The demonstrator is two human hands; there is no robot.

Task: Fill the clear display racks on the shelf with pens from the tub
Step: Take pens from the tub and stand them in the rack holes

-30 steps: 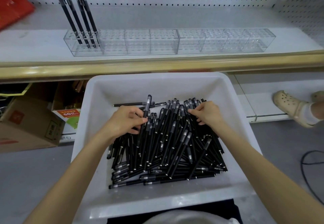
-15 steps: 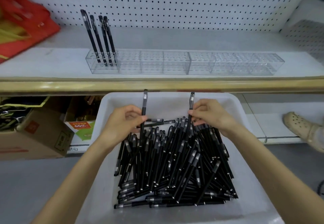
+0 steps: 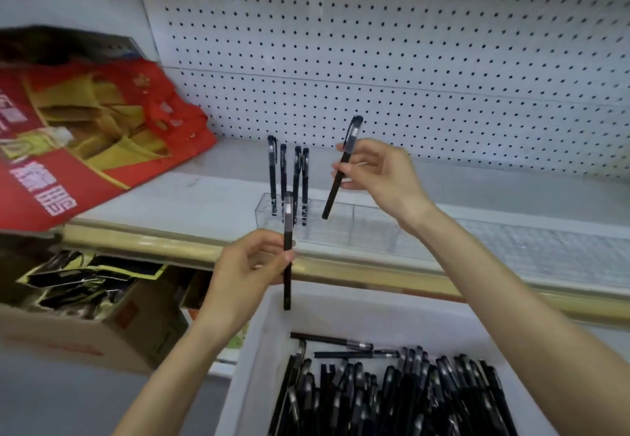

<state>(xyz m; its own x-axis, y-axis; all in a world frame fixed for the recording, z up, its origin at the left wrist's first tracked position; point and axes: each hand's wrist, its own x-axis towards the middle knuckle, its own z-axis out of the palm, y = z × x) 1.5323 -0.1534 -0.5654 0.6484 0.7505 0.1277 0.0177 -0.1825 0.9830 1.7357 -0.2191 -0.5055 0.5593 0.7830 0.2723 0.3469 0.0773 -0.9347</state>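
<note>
A white tub point(image 3: 259, 343) at the bottom holds a heap of black pens point(image 3: 385, 394). On the shelf stands a row of clear display racks point(image 3: 358, 222), with several black pens point(image 3: 293, 180) upright at its left end. My left hand point(image 3: 245, 272) pinches one black pen point(image 3: 288, 285) upright, just in front of the shelf edge and above the tub's far left corner. My right hand point(image 3: 378, 176) pinches a second black pen point(image 3: 332, 193), tilted, its lower tip just above the rack to the right of the standing pens.
A white pegboard wall point(image 3: 409, 60) backs the shelf. A red and gold bag point(image 3: 88, 135) lies on the shelf to the left. The shelf has a gold front edge point(image 3: 153, 241). Below it on the left sits a cardboard box point(image 3: 85, 330) with dark items.
Both hands have lifted out of the tub, each with one pen. The right hand has risen to the rack; the left is at the shelf edge. The view has tilted up and left.
</note>
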